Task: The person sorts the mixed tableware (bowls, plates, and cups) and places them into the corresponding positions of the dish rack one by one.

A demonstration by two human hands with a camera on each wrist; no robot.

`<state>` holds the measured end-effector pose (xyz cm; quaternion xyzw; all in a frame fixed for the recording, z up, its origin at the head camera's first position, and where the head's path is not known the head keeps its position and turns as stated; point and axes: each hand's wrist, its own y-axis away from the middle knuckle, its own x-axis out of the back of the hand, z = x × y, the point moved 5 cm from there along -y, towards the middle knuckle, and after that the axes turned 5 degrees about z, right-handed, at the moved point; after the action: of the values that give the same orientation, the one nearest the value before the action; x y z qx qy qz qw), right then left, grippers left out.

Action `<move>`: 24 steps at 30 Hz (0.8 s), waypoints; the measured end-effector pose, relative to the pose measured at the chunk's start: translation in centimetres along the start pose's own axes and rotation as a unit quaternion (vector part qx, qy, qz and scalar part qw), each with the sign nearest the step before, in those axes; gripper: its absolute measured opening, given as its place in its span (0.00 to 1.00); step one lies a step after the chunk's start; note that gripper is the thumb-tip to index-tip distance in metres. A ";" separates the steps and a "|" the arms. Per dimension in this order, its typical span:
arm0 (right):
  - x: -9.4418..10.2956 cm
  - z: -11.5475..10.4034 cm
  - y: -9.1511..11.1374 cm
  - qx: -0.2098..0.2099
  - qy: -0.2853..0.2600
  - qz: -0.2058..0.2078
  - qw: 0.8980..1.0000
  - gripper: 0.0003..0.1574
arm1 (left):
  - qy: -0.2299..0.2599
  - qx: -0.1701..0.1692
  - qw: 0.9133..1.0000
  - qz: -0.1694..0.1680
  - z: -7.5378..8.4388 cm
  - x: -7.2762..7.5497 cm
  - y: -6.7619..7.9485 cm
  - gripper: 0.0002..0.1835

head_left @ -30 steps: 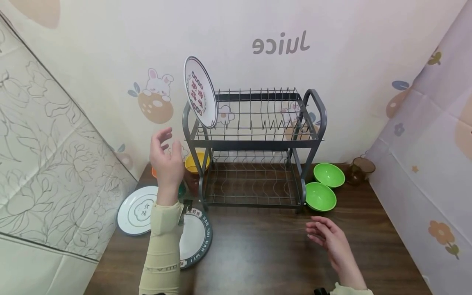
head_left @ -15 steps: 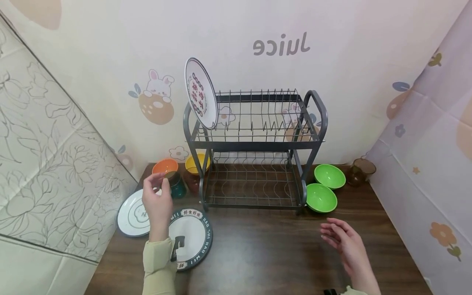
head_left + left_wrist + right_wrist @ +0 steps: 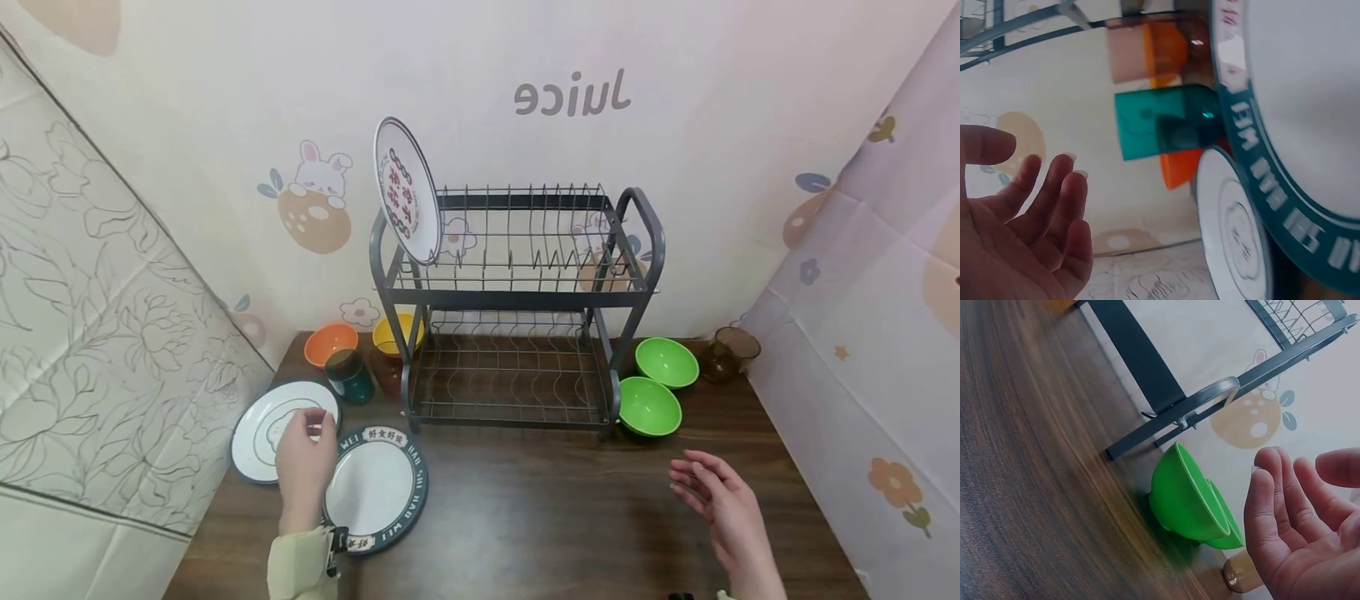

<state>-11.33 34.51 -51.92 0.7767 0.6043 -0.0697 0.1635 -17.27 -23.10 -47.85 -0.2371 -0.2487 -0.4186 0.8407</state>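
Observation:
My left hand (image 3: 306, 462) hovers over the two plates at the table's left, loosely curled and holding nothing. Under it lie a white plate with a thin dark edge (image 3: 251, 442) and a plate with a wide dark green rim (image 3: 417, 479). In the left wrist view the bare fingers (image 3: 1066, 194) are spread apart from the plates. My right hand (image 3: 723, 504), relaxed and holding nothing, is above the table at the right, in front of two green bowls (image 3: 651, 407). One plate with red lettering (image 3: 408, 192) stands on edge in the upper left of the dish rack (image 3: 517, 297).
Behind the plates stand an orange bowl (image 3: 330, 342), a teal cup (image 3: 352, 382), a yellow bowl (image 3: 405, 332) and a reddish cup (image 3: 388, 375). A brown cup (image 3: 729, 354) is at the back right corner. Patterned wall sheets border the wooden table (image 3: 525, 500).
My left hand has come down from beside the rack's upper left to over the plates, uncovering the orange bowl and teal cup. My right hand has drifted slightly right and down.

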 end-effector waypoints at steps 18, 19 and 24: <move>-0.3 0.8 0.2 -0.010 0.015 0.006 1.000 0.11 | -0.191 0.069 0.967 -0.156 -6.3 -0.8 1.5 0.29; -0.4 0.9 0.2 -0.013 0.019 0.006 1.000 0.11 | -0.193 0.072 0.965 -0.160 -6.4 -0.9 1.5 0.29; -1.2 1.7 0.3 -0.019 0.035 -0.003 0.999 0.12 | -0.194 0.079 0.964 -0.164 -7.0 -1.2 1.4 0.31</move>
<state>-11.18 32.75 -53.06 0.7736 0.6132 -0.0319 0.1565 -15.23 -25.85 -54.22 -0.2030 -0.4748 -0.4761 0.7119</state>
